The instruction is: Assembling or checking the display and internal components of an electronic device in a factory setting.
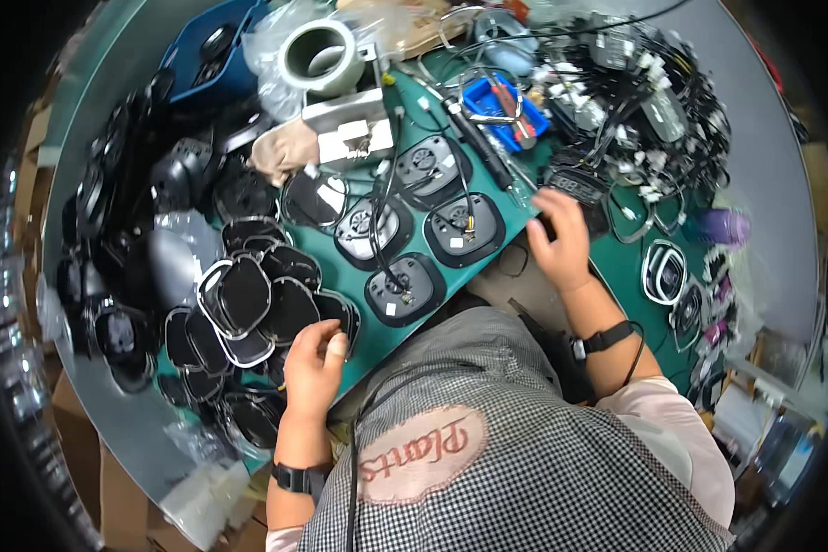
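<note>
Looking down, the head view shows the left hand (pixel 313 375) loosely bent beside a pile of black pads (pixel 288 313) with pale rims. It seems to hold nothing; I cannot tell if a fingertip touches a pad. The right hand (pixel 563 241) is spread and looks free, near a dark box (pixel 575 187). Black cases (pixel 391 299) with wires lie between and beyond the hands.

The pads overlap, so a soft pinch on one rim should work best — a hard tug could slide the rest. Going over the wires looks safer than going through them.

The closest case sits near the slanting edge of the green table (pixel 336 274) — mind bumps there. Bare green between pads and cases gives fingers some room.
</note>
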### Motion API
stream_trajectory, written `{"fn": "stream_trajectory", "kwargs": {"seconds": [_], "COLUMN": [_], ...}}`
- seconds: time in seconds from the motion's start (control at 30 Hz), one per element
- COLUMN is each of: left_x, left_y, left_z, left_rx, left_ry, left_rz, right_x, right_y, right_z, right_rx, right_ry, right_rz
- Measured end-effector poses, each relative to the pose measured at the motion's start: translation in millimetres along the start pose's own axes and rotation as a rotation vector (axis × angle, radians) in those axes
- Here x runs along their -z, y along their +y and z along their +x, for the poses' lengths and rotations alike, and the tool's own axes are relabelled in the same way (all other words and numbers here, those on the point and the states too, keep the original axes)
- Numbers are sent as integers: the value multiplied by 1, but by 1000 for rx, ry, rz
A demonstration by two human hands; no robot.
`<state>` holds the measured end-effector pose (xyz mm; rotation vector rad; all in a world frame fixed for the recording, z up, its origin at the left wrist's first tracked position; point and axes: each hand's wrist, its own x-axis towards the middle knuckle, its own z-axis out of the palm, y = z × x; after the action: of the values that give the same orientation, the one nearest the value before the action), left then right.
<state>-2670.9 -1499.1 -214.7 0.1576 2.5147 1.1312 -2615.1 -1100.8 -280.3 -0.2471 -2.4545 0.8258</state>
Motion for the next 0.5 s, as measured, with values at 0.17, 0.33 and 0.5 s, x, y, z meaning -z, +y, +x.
{"fn": "stream_trajectory", "kwargs": {"seconds": [0.17, 0.33, 0.5], "left_x": [-32, -62, -75], "left_y": [-13, -58, -86], "left_z": [-27, -77, -110], "left_rx": [28, 212, 277], "left_ry": [-67, -53, 108], "left_rz": [175, 238, 142], "right_x": [-41, -72, -101], "right_y": [-47, -68, -71], "right_z": [-21, -17, -25], "right_rx": [-50, 474, 717], "right_ry": [-668, -972, -1128], "right_rz": [363, 347, 124]}}
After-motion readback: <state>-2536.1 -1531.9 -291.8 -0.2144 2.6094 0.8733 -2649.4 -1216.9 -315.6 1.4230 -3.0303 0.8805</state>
